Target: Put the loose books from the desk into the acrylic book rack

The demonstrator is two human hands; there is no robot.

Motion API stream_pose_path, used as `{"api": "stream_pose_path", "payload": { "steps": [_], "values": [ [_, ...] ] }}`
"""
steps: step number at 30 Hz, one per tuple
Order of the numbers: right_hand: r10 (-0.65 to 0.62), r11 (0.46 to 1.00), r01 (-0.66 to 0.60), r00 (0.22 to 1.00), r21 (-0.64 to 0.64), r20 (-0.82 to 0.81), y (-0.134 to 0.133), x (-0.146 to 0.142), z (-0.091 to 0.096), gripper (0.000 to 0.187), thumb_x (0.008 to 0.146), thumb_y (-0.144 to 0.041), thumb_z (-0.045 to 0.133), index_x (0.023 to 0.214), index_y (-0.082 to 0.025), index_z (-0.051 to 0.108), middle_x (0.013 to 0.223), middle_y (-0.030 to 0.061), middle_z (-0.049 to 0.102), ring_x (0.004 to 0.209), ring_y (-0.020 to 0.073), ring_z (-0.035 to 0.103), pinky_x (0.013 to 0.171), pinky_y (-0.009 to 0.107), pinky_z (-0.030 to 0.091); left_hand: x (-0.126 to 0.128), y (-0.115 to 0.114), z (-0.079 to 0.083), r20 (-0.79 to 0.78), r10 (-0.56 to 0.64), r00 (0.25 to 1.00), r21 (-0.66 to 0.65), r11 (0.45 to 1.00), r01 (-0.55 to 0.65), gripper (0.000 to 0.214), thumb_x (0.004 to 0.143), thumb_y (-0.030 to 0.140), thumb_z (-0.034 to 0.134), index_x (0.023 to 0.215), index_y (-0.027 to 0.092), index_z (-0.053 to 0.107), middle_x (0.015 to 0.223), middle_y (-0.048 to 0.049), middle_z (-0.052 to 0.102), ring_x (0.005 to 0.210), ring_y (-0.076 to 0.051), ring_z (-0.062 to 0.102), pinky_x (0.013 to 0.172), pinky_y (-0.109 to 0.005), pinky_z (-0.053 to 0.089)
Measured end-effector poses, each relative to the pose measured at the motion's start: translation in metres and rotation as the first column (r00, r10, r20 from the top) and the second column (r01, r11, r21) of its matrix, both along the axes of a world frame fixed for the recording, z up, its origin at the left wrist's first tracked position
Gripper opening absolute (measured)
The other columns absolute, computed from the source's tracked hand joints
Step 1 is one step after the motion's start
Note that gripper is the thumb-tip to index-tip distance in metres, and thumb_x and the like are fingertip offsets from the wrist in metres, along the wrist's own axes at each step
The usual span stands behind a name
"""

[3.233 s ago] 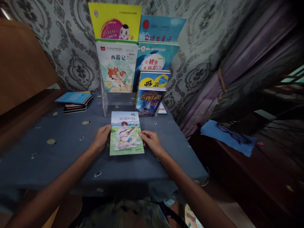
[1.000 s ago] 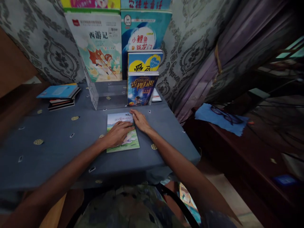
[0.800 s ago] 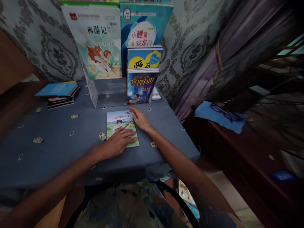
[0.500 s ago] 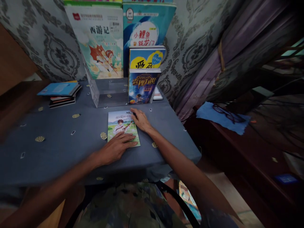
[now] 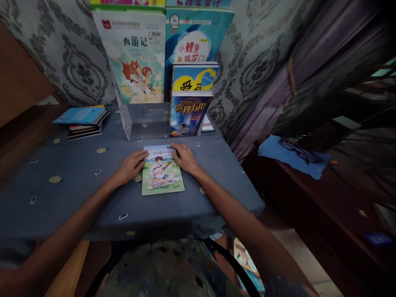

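Observation:
A thin paperback book [image 5: 163, 175] lies flat near the table's front, its cover showing a seated figure playing a stringed instrument on grass. My left hand [image 5: 131, 167] rests beside it, palm down, with stretched fingers touching the upper left edge. At the upper right corner, my right hand [image 5: 185, 159] has its bent fingers and thumb against the book, covering that corner. Just behind stand a dark blue book [image 5: 189, 115] and a yellow-and-blue book [image 5: 194, 76], apart from both hands.
A clear acrylic stand [image 5: 145, 130] carries a white-green book [image 5: 140, 53] and a teal book [image 5: 201, 31]. Several books form a stack [image 5: 82, 117] at the left. On a dark surface to the right, glasses [image 5: 297, 150] lie on a blue cloth [image 5: 269, 148]. The tablecloth's edge [image 5: 260, 206] ends nearby.
My left hand has slid off the lower part of the cover, up and left to the book's left edge. My right hand stays at the upper right corner. The view has shifted slightly.

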State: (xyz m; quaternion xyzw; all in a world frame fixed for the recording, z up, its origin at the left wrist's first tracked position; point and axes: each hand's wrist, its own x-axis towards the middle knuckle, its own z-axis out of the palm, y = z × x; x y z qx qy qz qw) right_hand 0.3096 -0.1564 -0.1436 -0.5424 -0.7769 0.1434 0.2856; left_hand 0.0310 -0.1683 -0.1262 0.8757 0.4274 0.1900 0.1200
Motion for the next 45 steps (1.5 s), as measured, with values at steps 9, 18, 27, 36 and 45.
{"api": "stream_pose_path", "payload": {
  "steps": [9,18,27,36,45],
  "values": [
    [0.0,1.0,-0.001,0.999,0.01,0.054,-0.004,-0.004,0.004,0.039,0.095,-0.022,0.05,0.132,-0.019,0.064,0.145,0.0114,0.059,0.132,0.0285,0.054,0.109,0.05,0.043,-0.005,-0.047,0.005,0.004,-0.005,1.0,0.018,1.0,0.005,0.046,0.102,0.04,0.036,0.135,0.02,0.061,0.142,-0.0106,0.061,0.131,-0.027,0.057,0.112,-0.048,0.046],
    [0.009,0.999,-0.006,0.996,-0.038,0.084,-0.017,-0.005,0.009,0.041,0.097,-0.024,0.05,0.136,-0.018,0.061,0.15,0.0146,0.053,0.139,0.0325,0.047,0.114,0.054,0.037,-0.003,-0.115,0.006,0.005,-0.057,0.998,0.122,0.991,0.056,0.039,0.103,0.035,0.042,0.134,0.022,0.061,0.134,-0.0114,0.065,0.126,-0.026,0.058,0.109,-0.048,0.049],
    [0.136,0.988,-0.145,0.981,0.054,0.14,-0.103,-0.006,0.015,0.039,0.102,-0.028,0.044,0.137,-0.022,0.061,0.145,0.0109,0.058,0.142,0.0283,0.045,0.113,0.053,0.038,0.002,-0.112,0.006,0.046,-0.043,0.998,0.116,0.993,0.038,0.034,0.102,0.033,0.045,0.128,0.023,0.064,0.126,-0.0105,0.067,0.117,-0.026,0.061,0.103,-0.049,0.052],
    [0.272,0.955,-0.282,0.956,0.091,0.114,-0.138,-0.01,0.018,0.033,0.102,-0.024,0.048,0.128,-0.03,0.067,0.135,0.0056,0.067,0.135,0.0244,0.052,0.109,0.05,0.044,0.007,-0.095,0.012,0.112,-0.004,0.994,0.057,0.998,-0.002,0.034,0.102,0.036,0.042,0.113,0.022,0.071,0.113,-0.0086,0.067,0.106,-0.023,0.062,0.096,-0.042,0.053],
    [0.295,0.948,-0.305,0.949,0.09,0.107,-0.133,-0.005,0.012,0.033,0.103,-0.027,0.048,0.13,-0.025,0.065,0.137,0.0079,0.065,0.136,0.025,0.051,0.109,0.05,0.045,0.008,-0.072,0.004,0.029,0.087,0.996,0.067,0.994,-0.089,0.041,0.101,0.038,0.041,0.129,0.018,0.062,0.134,-0.0142,0.059,0.124,-0.029,0.054,0.107,-0.05,0.045]
  ]
}}
